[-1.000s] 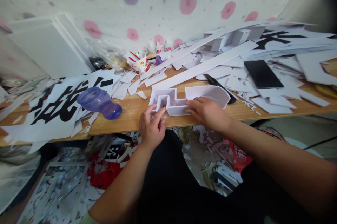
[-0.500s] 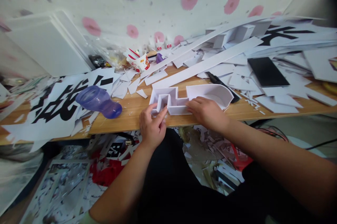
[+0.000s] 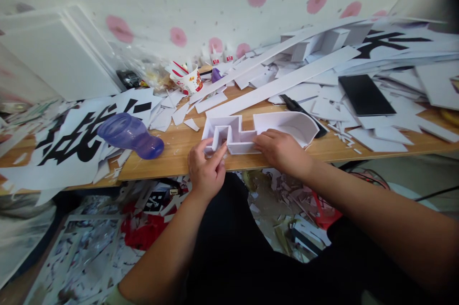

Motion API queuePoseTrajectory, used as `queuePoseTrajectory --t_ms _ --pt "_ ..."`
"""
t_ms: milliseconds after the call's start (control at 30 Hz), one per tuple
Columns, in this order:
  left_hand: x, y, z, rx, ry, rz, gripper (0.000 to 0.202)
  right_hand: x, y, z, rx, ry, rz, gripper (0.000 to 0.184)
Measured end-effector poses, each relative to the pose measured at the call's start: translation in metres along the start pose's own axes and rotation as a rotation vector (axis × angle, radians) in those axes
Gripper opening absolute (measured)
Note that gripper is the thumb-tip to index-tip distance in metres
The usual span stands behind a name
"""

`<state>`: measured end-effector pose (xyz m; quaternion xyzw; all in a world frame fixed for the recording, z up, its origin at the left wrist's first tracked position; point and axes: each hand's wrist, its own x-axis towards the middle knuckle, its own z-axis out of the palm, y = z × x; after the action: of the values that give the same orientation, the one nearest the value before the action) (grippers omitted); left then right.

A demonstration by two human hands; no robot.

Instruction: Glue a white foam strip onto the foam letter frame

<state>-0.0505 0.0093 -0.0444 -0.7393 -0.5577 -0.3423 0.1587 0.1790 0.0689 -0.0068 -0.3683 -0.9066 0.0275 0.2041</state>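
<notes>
A white walled shape that looks like foam board lies near the table's front edge, its stepped channels and curved right end open upward. My left hand is at its left part, thumb and fingers pinching the low walls there, index finger stretched along the near side. With bent fingers my right hand grips the near wall around the middle and covers part of it. Behind the curved end lies a black tool, partly hidden by the shape. A translucent purple bottle rests on its side to the left.
The wooden table carries many white offcuts, long white strips and a flat black rectangle. At the back stand a paper cup and small white bottles. Paper with black characters lies left.
The view has shifted slightly, so the table's contents sit a little higher in the picture. Both hands keep nearly the same hold on the white shape.
</notes>
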Motion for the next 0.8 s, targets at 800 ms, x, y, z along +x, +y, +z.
queuePoseTrajectory --t_ms 800 --pt "-0.0026 -0.0038 0.0022 -0.005 0.005 0.043 0.052 0.0058 -0.0035 -0.0016 -0.039 -0.032 0.051 0.012"
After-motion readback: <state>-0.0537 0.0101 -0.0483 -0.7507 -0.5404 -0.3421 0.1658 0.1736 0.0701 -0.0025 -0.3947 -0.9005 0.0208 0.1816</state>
